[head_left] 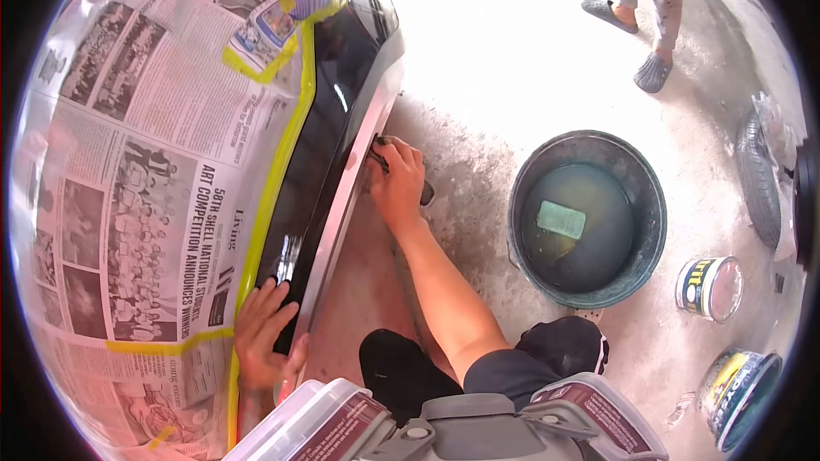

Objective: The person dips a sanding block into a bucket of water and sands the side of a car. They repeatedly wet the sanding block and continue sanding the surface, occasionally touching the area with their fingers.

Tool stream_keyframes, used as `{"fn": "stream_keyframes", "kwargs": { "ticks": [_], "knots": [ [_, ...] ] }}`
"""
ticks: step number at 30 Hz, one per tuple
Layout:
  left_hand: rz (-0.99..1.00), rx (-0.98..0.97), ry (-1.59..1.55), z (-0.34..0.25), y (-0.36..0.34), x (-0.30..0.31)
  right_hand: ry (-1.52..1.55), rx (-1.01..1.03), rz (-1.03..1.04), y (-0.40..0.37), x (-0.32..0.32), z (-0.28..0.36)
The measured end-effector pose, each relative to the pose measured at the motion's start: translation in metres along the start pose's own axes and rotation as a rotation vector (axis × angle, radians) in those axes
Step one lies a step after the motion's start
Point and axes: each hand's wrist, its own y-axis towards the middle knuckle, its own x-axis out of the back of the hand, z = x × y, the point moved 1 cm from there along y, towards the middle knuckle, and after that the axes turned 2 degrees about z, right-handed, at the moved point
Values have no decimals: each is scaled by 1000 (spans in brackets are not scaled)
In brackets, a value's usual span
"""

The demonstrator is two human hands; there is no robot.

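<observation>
Seemingly mid-rub, the right hand (399, 181) grips a dark object (378, 142) against the car panel (348, 175); left hand (263, 335) spread flat; next stroke needs even pressure.

hands (399, 183): bare | right sleeve (497, 373): short, dark | legwear (389, 367): black | respirator (474, 423): grey, twin maroon-labelled cartridges (602, 417)

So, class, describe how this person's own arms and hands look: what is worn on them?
Both the left hand and right hand are ungloved, with no rings visible. The right forearm is bare, with no watch or band showing; a dark, plain short sleeve covers the upper arm. The left sleeve is out of view.
</observation>
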Motion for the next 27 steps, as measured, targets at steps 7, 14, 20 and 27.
{"fn": "stream_keyframes", "kwargs": {
  "ticks": [7, 14, 20, 27],
  "knots": [
    [-3, 7, -19, -1, -1, 0, 10, -54, 78, -6, -4, -3],
    [34, 24, -3, -3, 0, 3, -31, -50, 90, 38, 2, -9],
    [56, 27, 15, 1, -3, 0, 18, -66, 66, -17, -2, 1],
    [25, 15, 15, 0, -1, -1, 15, -79, 41, -7, -1, -1]
  ]
}}
